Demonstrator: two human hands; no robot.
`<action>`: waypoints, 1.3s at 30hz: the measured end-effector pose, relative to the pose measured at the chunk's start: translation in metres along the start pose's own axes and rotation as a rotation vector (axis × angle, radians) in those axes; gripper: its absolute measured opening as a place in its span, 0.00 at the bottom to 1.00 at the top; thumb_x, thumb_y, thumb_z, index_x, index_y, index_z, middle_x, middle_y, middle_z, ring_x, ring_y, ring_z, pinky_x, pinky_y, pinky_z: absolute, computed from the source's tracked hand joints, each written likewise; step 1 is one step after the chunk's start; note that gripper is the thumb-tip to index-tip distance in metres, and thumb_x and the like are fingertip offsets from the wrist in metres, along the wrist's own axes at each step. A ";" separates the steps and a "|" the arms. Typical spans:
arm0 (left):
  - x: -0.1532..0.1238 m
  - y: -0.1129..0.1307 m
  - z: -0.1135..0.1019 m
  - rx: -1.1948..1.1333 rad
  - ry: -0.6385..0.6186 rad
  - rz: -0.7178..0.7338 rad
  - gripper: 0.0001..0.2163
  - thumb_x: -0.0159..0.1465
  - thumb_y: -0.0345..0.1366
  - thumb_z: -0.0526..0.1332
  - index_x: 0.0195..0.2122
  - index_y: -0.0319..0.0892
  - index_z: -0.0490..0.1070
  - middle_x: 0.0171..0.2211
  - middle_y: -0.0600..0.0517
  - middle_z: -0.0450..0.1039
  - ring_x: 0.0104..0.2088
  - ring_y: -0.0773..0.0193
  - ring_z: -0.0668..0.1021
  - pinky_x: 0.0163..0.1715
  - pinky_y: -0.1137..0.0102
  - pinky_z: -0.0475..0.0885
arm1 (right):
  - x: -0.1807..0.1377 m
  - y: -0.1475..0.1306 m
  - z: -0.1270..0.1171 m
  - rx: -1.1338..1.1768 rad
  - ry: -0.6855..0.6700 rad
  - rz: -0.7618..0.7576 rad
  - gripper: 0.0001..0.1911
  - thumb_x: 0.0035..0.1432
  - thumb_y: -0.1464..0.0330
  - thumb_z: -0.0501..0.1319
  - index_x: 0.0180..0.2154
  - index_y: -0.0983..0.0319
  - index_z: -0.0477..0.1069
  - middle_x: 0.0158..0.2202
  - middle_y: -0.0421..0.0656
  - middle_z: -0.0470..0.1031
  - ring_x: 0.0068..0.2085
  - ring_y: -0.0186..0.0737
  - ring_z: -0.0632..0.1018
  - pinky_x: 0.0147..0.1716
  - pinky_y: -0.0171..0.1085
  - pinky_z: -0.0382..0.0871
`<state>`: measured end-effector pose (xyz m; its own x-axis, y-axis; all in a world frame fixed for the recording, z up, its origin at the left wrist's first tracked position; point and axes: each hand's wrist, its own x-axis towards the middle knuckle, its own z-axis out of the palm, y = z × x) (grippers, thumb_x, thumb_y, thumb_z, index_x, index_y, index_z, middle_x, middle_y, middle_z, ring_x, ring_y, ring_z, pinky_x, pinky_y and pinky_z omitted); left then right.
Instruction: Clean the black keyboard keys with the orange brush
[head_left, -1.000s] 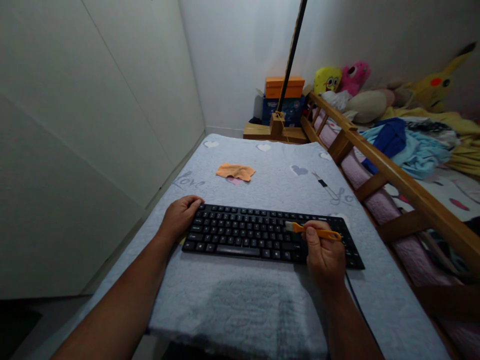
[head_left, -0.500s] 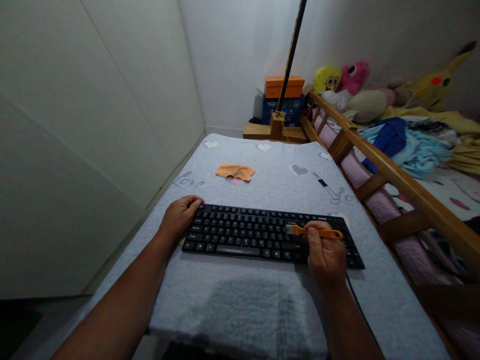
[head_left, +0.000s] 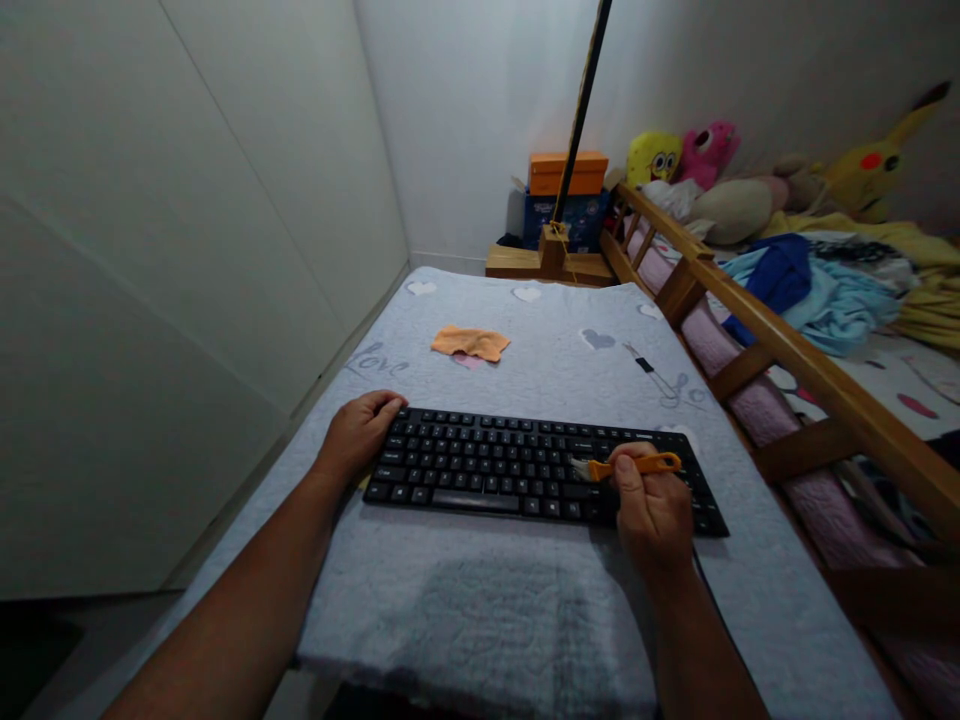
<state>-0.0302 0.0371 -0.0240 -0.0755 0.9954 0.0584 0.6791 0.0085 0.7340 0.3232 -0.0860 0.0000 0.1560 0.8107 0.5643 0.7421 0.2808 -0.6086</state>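
A black keyboard [head_left: 480, 460] lies across the cloth-covered table in front of me. My left hand [head_left: 362, 435] grips its left end, thumb along the upper corner and the other fingers mostly hidden. A sliver of something yellow shows under that hand. Over the right part of the keys, my right hand [head_left: 651, 505] pinches a small brush [head_left: 600, 469] with an orange handle. The brush's pale bristles touch the keys near the Enter area and look bent. Its handle end points right, past my fingers.
An orange cloth [head_left: 471, 343] lies beyond the keyboard. Farther right is a thin metal tool [head_left: 649, 371] with a black band. A wooden bed rail [head_left: 810, 370] runs along the right side, a pale wall panel [head_left: 187, 300] along the left. A dark cable [head_left: 720, 610] trails beside my right forearm.
The brush has tilted, its handle end rising slightly and its bristles dipping a little lower on the keys. My left hand and the keyboard stay in place.
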 end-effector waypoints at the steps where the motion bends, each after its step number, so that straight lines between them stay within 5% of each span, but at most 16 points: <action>1: 0.000 0.000 0.000 -0.004 -0.002 -0.001 0.19 0.61 0.51 0.55 0.36 0.43 0.79 0.36 0.48 0.83 0.40 0.52 0.81 0.42 0.63 0.72 | 0.000 0.000 0.000 -0.001 0.005 -0.001 0.14 0.73 0.66 0.50 0.35 0.58 0.69 0.26 0.39 0.72 0.27 0.39 0.75 0.29 0.38 0.63; 9: 0.000 -0.002 0.001 0.000 -0.004 0.005 0.19 0.62 0.51 0.55 0.36 0.44 0.80 0.36 0.48 0.83 0.40 0.52 0.81 0.43 0.63 0.72 | 0.005 -0.007 -0.003 0.015 -0.016 0.022 0.15 0.71 0.64 0.50 0.32 0.58 0.69 0.23 0.38 0.69 0.24 0.39 0.73 0.27 0.38 0.61; 19: 0.002 -0.006 0.002 0.015 -0.001 0.017 0.19 0.62 0.51 0.55 0.37 0.44 0.80 0.37 0.48 0.83 0.41 0.52 0.81 0.45 0.63 0.72 | -0.002 -0.001 0.002 0.078 0.152 0.185 0.16 0.72 0.60 0.52 0.35 0.59 0.73 0.28 0.40 0.72 0.28 0.39 0.75 0.31 0.40 0.66; 29: 0.001 -0.005 0.002 0.015 0.004 0.014 0.19 0.62 0.51 0.56 0.37 0.44 0.81 0.39 0.48 0.84 0.41 0.52 0.82 0.47 0.63 0.73 | 0.001 0.007 0.002 0.108 0.036 0.187 0.12 0.71 0.61 0.55 0.41 0.58 0.74 0.33 0.42 0.78 0.33 0.42 0.79 0.35 0.42 0.72; 39: 0.000 -0.003 0.000 0.023 0.007 0.021 0.18 0.62 0.50 0.56 0.36 0.45 0.81 0.37 0.49 0.84 0.40 0.53 0.82 0.45 0.64 0.73 | 0.010 0.004 -0.003 0.177 -0.101 0.185 0.13 0.69 0.60 0.57 0.38 0.59 0.77 0.24 0.38 0.72 0.26 0.37 0.74 0.27 0.37 0.66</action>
<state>-0.0321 0.0371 -0.0266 -0.0667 0.9947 0.0783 0.6969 -0.0098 0.7171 0.3294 -0.0786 0.0048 0.2060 0.9011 0.3815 0.5806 0.2013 -0.7889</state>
